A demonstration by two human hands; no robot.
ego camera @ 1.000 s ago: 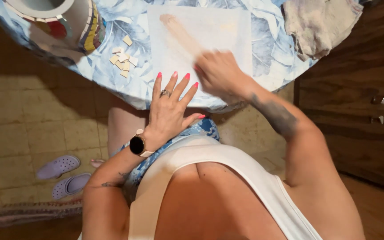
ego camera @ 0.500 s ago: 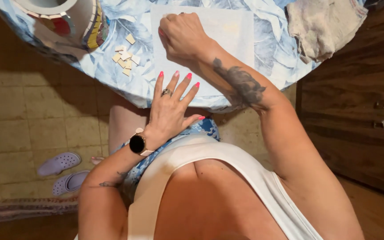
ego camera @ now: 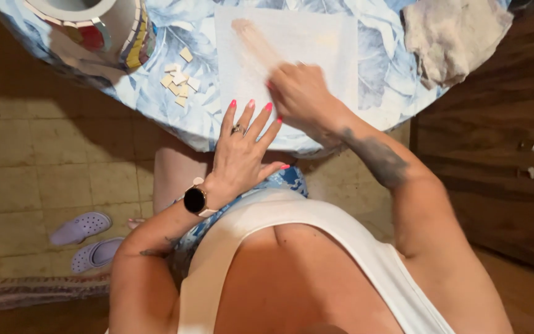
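The right hand is clenched around a pale wooden stick, blurred with motion, whose long axis runs from the fist toward eleven o'clock across the white sheet. The left hand lies flat with fingers spread, grasping nothing, pinning the sheet's near edge at seven o'clock from the fist. Half a second ago the fist sat higher on the sheet at its upper left; now it is nearer the body, while the left hand has not moved.
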